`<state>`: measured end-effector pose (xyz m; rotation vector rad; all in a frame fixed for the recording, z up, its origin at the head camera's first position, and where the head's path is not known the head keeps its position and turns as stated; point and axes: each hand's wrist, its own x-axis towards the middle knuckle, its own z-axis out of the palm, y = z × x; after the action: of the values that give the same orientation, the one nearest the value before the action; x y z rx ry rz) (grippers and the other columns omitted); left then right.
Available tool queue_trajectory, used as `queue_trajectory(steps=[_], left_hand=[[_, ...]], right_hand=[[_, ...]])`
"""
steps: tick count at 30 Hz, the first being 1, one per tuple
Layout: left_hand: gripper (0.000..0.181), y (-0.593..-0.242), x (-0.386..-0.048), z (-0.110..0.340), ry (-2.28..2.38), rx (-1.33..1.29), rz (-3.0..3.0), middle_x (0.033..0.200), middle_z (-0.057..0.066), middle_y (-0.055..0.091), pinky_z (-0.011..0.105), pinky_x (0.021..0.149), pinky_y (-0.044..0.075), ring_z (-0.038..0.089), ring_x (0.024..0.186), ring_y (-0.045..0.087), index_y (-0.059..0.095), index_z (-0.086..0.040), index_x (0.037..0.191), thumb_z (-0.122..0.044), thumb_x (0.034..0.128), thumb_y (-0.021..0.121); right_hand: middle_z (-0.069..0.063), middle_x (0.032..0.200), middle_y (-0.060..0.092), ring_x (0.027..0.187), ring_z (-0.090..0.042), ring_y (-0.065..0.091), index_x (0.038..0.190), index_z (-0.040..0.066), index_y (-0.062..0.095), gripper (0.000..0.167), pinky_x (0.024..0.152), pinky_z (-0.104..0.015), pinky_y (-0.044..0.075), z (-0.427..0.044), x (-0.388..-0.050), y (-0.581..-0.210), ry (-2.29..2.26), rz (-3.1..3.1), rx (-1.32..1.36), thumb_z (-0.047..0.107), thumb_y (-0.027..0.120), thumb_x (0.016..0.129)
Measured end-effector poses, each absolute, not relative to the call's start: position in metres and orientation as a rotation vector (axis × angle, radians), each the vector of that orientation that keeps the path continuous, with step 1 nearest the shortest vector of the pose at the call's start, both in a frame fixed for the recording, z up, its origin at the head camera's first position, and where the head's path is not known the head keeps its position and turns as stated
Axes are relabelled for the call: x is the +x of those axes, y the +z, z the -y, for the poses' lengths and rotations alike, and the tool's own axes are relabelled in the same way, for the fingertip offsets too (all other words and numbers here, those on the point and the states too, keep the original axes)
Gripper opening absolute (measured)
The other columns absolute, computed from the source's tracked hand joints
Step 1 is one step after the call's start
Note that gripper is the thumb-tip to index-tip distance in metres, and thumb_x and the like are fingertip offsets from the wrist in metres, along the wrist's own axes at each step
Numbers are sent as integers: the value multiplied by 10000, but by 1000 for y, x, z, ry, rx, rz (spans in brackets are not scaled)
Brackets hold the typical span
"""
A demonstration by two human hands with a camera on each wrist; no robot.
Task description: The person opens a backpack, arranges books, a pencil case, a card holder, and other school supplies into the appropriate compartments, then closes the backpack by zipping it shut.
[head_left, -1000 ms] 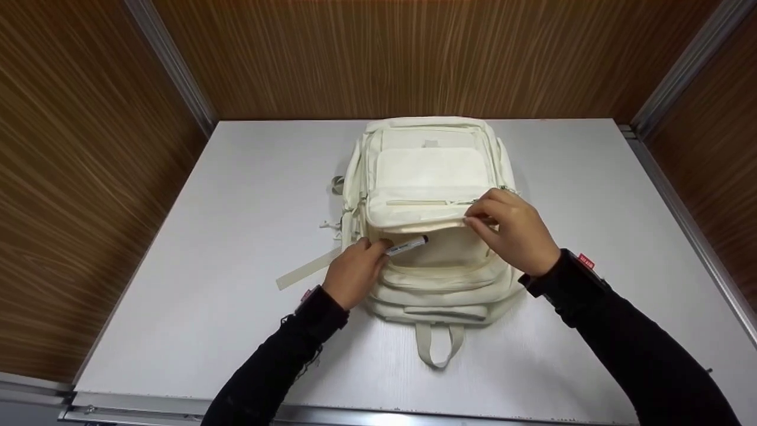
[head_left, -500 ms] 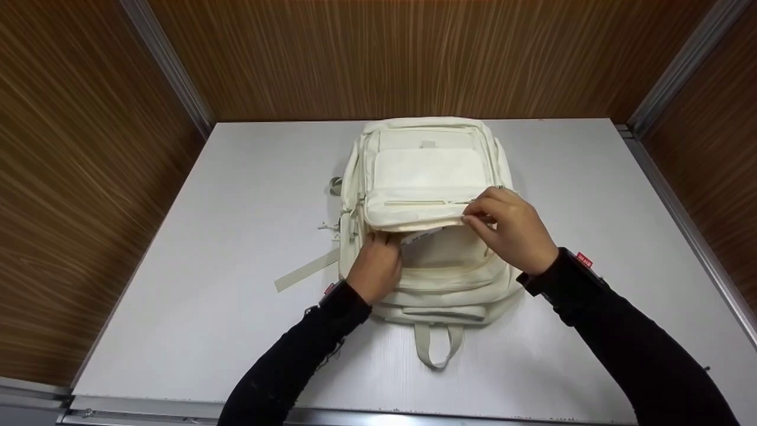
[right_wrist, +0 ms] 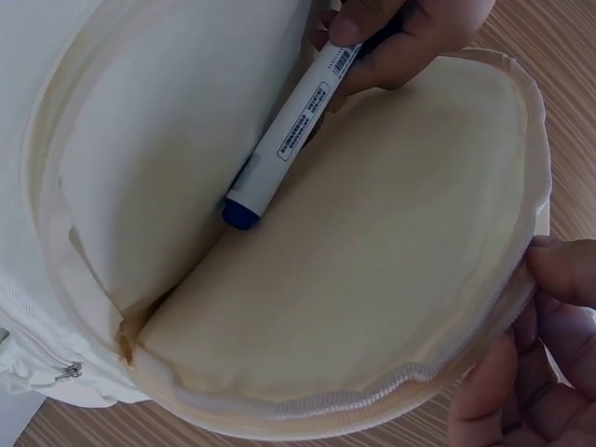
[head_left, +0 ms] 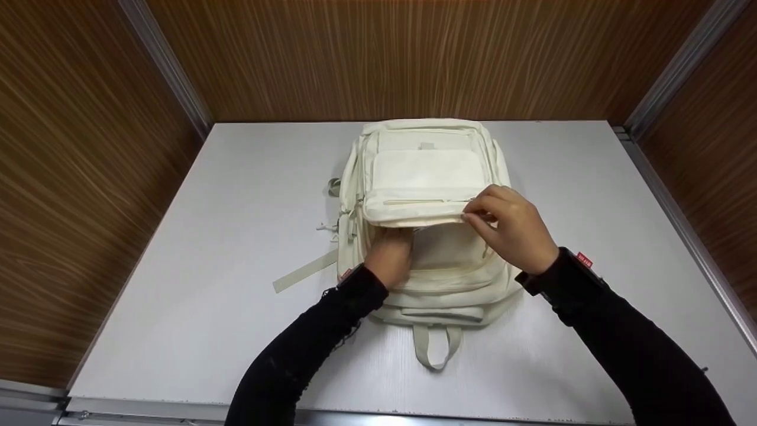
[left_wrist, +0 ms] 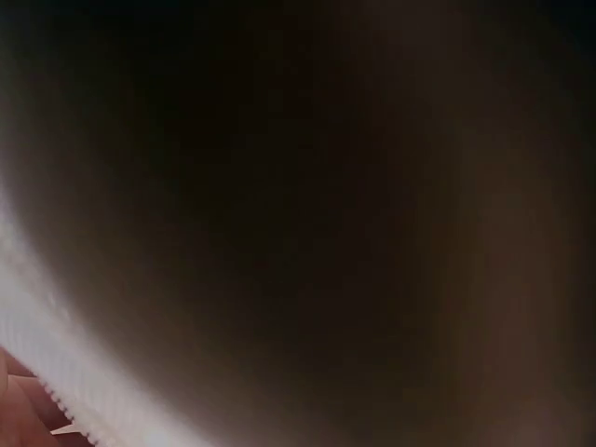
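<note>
A cream backpack (head_left: 429, 168) lies on the table, its handle loop toward me and its front compartment unzipped. My right hand (head_left: 511, 228) pinches the zippered edge of the flap (head_left: 414, 219) between thumb and fingers, holding it raised. Inside the opening, my left hand (head_left: 390, 260) has its fingers hidden under the flap in the head view. The right wrist view shows that hand gripping a white marker (right_wrist: 293, 130) with a dark blue end, slanted within the pocket and near the fold between its two walls. The left wrist view is mostly dark and blurred.
The backpack lies on a white table (head_left: 260, 207). A loose strap (head_left: 304, 272) sticks out at its left, and the handle loop (head_left: 436, 355) points to the front edge. Wood-grain panels (head_left: 408, 59) enclose the back and sides.
My left hand has moved right and deeper into the compartment with the marker, which has gone out of sight under the flap in the head view. The right hand stays on the flap.
</note>
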<state>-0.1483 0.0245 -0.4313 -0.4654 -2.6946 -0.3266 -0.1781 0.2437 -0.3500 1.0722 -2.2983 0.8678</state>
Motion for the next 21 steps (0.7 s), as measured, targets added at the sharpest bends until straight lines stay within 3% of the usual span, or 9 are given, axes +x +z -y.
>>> queue_trajectory(steps=[2, 4, 9, 12, 16, 21], left_hand=[[490, -428, -149, -24, -380, -462, 2736, 1196, 190, 655, 462, 1049, 451, 360, 1124, 614, 582, 16, 1263, 67, 776, 602], [402, -424, -151, -23, -449, -441, 2752, 1179, 176, 669, 426, 1018, 482, 341, 1099, 631, 607, -11, 1242, 49, 846, 581], [234, -416, -154, -21, -499, -352, 2720, 1030, 150, 720, 379, 799, 575, 297, 913, 701, 662, -49, 1160, -138, 998, 518], [272, -412, -156, -19, -527, -332, 2706, 1108, 161, 704, 386, 846, 565, 304, 947, 695, 650, -50, 1194, -197, 1011, 512], [317, -409, -157, -19, -561, -343, 2727, 1256, 175, 640, 401, 1011, 491, 318, 1097, 641, 601, -40, 1277, -187, 1022, 483], [346, -408, -158, -20, -578, -339, 2777, 1275, 185, 623, 390, 1031, 478, 316, 1119, 625, 553, -9, 1332, -129, 1033, 425]], right_hand=[[-55, 830, 631, 810, -153, 584, 846, 63, 704, 47, 695, -114, 426, -244, -178, -349, 871, 2291, 1070, 50, 749, 840], [-58, 827, 631, 806, -155, 581, 846, 60, 704, 48, 692, -113, 417, -244, -178, -348, 875, 2285, 1069, 43, 748, 839], [-55, 828, 632, 804, -149, 575, 849, 65, 705, 46, 686, -131, 418, -245, -178, -346, 870, 2296, 1067, 52, 748, 842], [-53, 830, 632, 808, -148, 580, 848, 71, 705, 47, 685, -141, 429, -245, -177, -345, 864, 2301, 1065, 56, 749, 842], [-49, 832, 631, 814, -150, 587, 847, 78, 705, 47, 686, -149, 442, -246, -177, -344, 863, 2307, 1064, 52, 745, 844], [-49, 835, 635, 806, -147, 577, 849, 78, 708, 46, 680, -167, 439, -246, -177, -344, 862, 2317, 1062, 48, 744, 845]])
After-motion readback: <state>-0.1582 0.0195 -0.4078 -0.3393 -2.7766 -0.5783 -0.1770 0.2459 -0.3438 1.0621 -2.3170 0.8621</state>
